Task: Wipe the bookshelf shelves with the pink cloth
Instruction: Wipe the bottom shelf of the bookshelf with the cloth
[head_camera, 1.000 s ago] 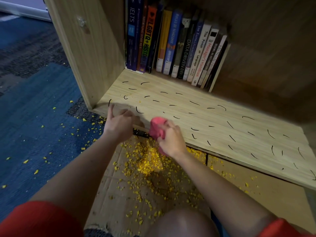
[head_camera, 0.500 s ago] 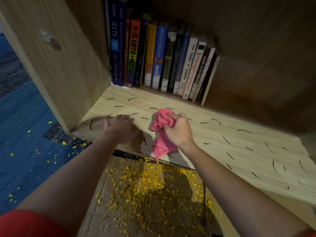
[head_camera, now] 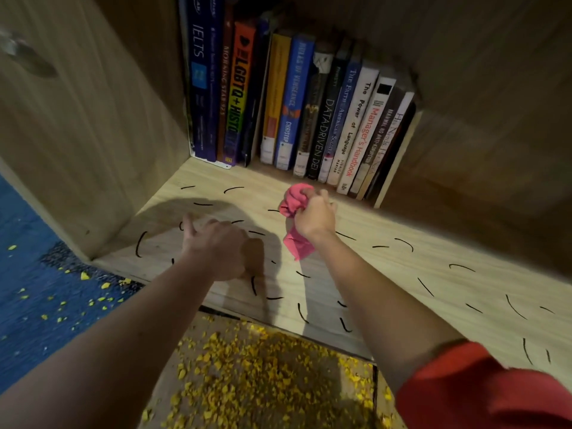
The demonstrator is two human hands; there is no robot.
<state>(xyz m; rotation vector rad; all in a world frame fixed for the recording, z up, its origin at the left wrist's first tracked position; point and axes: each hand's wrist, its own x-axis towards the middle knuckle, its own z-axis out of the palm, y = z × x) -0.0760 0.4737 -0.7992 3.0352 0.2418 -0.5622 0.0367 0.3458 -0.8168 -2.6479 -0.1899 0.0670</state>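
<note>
We see a bookshelf shelf (head_camera: 402, 274) of pale laminate with a fine printed wood grain, flat and matte, scattered with short, curved black marks (head_camera: 425, 287) like pen strokes. The side panel (head_camera: 93, 134) has the same grain. At the back stands a tight row of books (head_camera: 309, 119), their glossy spines upright on the left and leaning on the right. Our right hand (head_camera: 315, 216) is clenched round the pink cloth (head_camera: 292, 205), a soft, crumpled fabric bunched into a ball above the fist, with a limp tail hanging below the wrist. The cloth is over the middle of the shelf, just in front of the books; we cannot tell whether it touches the board. Our left hand (head_camera: 216, 246) lies relaxed near the shelf's front left, fingers loosely bent, thumb out, grasping nothing. A red sleeve (head_camera: 479, 388) covers the right upper arm. Below the shelf's front edge, brown cardboard (head_camera: 198, 360) is heaped with small, angular yellow crumbs (head_camera: 263, 366), some strewn over the ribbed blue carpet (head_camera: 37, 320). Against half a second ago, the right hand has carried the cloth deeper, from mid-board toward the book row, and the bundle is balled tighter. A second ago it sat at the front lip above the crumbs. The left hand has barely shifted.
</note>
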